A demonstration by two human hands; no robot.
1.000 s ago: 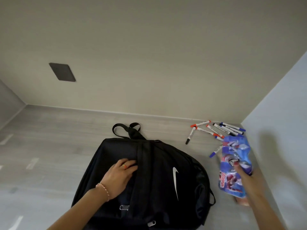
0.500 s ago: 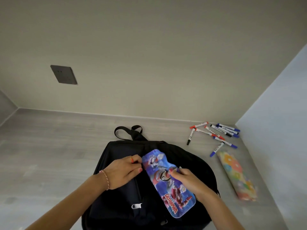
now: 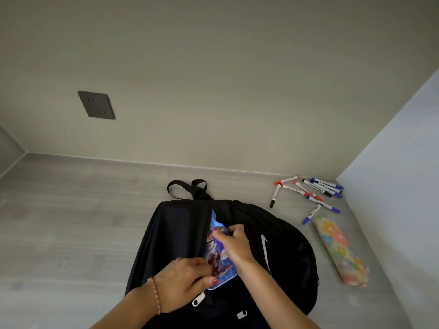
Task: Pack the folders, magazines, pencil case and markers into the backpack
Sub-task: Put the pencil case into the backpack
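As hands (image 3: 234,243) grip it, pencil case (image 3: 217,251), backpack (image 3: 285,257)

Black backpack (image 3: 280,233), blue-and-red printed pencil case (image 3: 219,257), pastel floral pouch (image 3: 339,250).

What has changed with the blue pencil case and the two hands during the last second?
The right hand carried the blue pencil case from beside the markers over to the backpack and is pushing it into the open zipper. The left hand shifted from resting on the backpack to holding the opening. The markers and the floral case stayed in place.
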